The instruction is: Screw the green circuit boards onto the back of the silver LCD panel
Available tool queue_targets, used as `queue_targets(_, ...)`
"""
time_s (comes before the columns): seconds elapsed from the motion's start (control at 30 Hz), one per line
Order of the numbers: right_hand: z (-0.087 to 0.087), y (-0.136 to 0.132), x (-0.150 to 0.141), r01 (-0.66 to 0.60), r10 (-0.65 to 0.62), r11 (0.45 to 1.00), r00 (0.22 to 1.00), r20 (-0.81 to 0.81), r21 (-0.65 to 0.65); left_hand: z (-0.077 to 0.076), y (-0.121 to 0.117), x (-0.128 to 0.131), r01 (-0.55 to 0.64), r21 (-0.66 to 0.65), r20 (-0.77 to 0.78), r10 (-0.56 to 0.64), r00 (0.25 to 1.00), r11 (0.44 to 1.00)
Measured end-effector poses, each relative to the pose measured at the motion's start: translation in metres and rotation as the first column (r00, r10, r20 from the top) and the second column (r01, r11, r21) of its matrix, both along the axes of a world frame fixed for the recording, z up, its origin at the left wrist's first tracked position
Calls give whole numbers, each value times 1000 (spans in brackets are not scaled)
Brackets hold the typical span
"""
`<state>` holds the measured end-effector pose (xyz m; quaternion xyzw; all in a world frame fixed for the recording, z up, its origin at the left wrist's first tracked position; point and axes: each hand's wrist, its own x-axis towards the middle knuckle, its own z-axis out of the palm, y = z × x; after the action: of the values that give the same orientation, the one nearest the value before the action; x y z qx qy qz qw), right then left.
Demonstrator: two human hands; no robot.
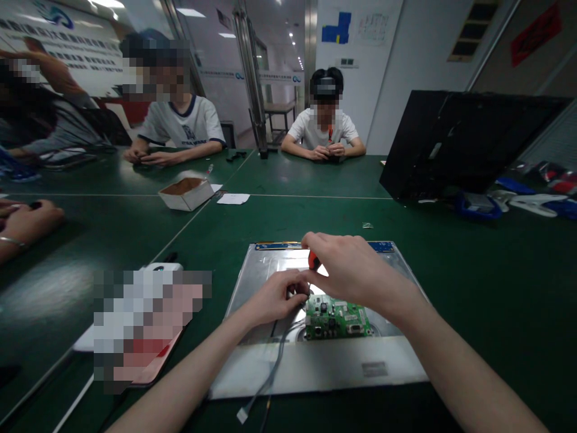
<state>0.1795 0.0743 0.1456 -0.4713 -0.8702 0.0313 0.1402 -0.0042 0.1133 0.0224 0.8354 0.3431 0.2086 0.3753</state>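
Note:
A flat metal display panel (246,288) lies on the green table, with a green circuit board (338,319) on its middle. Over the board's upper left corner, my right hand (349,261) is closed from above round a screwdriver (313,260), whose red handle shows in part. My left hand (279,294) pinches at that same corner, low by the screwdriver's tip. Whatever sits between its fingertips is hidden. A grey cable (276,370) runs from the board's left side over the panel's pale lower strip and ends in a white plug (242,415).
Left of the panel are blurred-out phone-like items (155,343). An open white box (187,193) and a paper slip (233,198) lie farther back. A large black screen (464,144) stands at the right rear, near blue-and-white items (480,204). Other people sit across and left; a co-worker's hand (33,225) rests at left.

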Motion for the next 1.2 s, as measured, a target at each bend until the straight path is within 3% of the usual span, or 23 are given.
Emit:
queue_targets(0.13, 1, -3, 11, -146, 141, 985, 988, -55, -87, 1, 0, 0, 22, 14, -14, -22, 1000, 1000)
queue_targets(0.33, -1, 3, 19, -83, 82, 994, 996, -20, -75, 8, -3, 1, 2, 5, -34, -2, 999, 1000)
queue_targets(0.53, -2, 5, 16, -34, 35, 999, 997, 73, -14, 2, -1, 0, -1, 9, -28, 1, 1000, 1000)
queue_targets(0.8, -2, 1, 20, -213, 208, 975, 976, -65, -67, 2, -1, 1, 16, 23, -28, -15, 999, 1000)
queue_targets(1.07, -9, 6, 10, -47, 44, 996, 998, 44, 71, 4, -2, 1, -13, 31, -38, 14, 999, 999)
queue_targets(1.2, -11, 9, 12, -70, 71, 996, 997, -8, 60, 3, -1, 1, -15, 24, -40, 16, 999, 1000)
